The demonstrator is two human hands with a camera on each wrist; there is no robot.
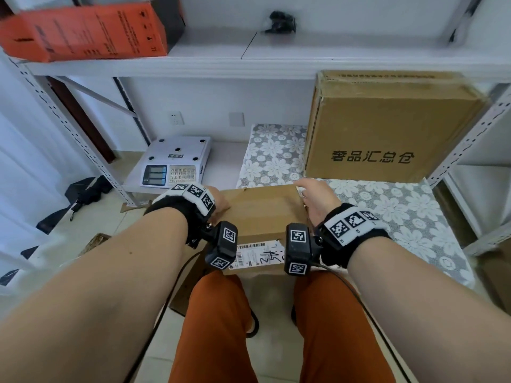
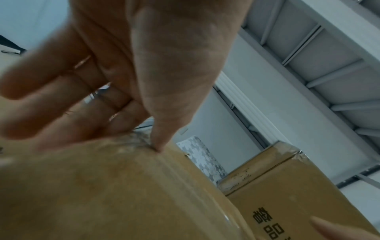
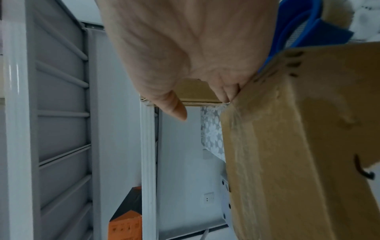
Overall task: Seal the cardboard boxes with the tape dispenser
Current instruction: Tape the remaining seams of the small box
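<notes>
A small cardboard box [image 1: 262, 214] with a shipping label is held up in front of me between both hands. My left hand [image 1: 218, 203] is at its left side; in the left wrist view the thumb [image 2: 160, 142] presses on the box [image 2: 123, 194] and the fingers are spread fairly straight. My right hand [image 1: 318, 200] lies against the right side, its thumb [image 3: 176, 110] sticking out free. Clear tape [image 3: 240, 146] runs along the box [image 3: 298, 146]. A blue tape dispenser [image 3: 298, 29] shows only in the right wrist view, behind the box, with no hand on it.
A large printed cardboard box [image 1: 387, 128] stands at the back right of the lace-covered shelf [image 1: 401, 211]. A weighing scale [image 1: 177, 164] sits to the left. An orange box [image 1: 83, 31] lies on the upper shelf. Metal uprights [image 1: 470, 139] frame the shelf.
</notes>
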